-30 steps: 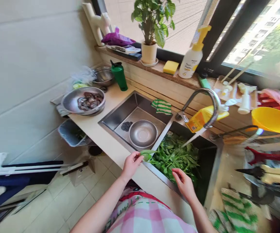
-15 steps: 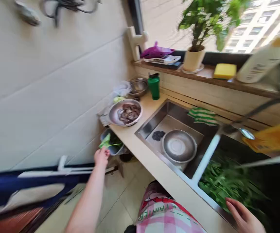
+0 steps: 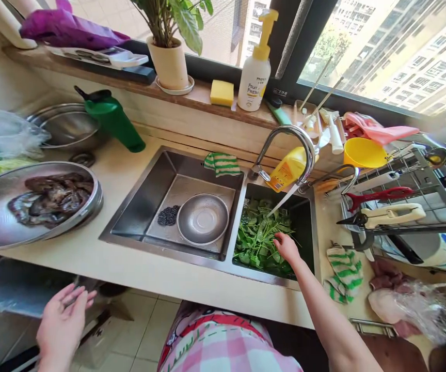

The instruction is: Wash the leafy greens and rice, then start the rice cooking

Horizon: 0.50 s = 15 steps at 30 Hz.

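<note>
Greens point(image 3: 257, 240) sit under the tap point(image 3: 308, 156), likely to catch water point(image 3: 284, 200); right hand point(image 3: 287, 247) half-curled, hold unclear; left hand point(image 3: 62, 321) loosely spread, empty.

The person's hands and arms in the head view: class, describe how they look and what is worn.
The left hand and right hand are ungloved. The right forearm shows no sleeve, watch or bracelet. A pink-and-white checked garment with red trim and green lettering covers the body.

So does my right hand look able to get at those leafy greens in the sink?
Very likely yes: your right hand is right at the leafy greens, with nothing solid seen between; the running water falls beyond it.
</note>
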{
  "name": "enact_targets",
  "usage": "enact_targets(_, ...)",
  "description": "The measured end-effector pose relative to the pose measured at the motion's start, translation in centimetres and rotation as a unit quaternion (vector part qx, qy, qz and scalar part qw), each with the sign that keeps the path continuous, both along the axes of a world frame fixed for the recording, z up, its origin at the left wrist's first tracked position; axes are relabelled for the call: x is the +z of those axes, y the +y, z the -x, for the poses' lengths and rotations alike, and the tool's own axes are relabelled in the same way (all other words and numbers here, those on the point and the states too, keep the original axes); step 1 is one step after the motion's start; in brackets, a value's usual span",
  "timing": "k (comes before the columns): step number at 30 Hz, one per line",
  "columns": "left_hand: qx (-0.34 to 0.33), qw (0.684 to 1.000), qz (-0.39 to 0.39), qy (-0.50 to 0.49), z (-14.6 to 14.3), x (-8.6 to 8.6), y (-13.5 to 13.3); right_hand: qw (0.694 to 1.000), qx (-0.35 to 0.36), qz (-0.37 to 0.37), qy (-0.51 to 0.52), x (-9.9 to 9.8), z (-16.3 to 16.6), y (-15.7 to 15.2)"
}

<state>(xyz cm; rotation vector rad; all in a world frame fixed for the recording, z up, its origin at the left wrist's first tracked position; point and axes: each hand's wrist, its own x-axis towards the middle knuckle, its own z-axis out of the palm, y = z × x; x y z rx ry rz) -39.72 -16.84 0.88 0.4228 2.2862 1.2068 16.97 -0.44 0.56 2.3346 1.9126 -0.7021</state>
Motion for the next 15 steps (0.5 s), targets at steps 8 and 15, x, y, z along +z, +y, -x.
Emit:
enact_targets(8, 0.002, 0.994, 0.085, -0.073, -9.6, -0.2, -8.1, 0.947, 0.306, 0.082, -0.049, -4.5, 5.8, 2.5)
enact_targets(15, 0.06, 0.98, 0.143, -0.123, -15.7, -1.4, -13.3, 0.982, 0.148, 0.087, -0.085, -2.7, -1.1, 12.6)
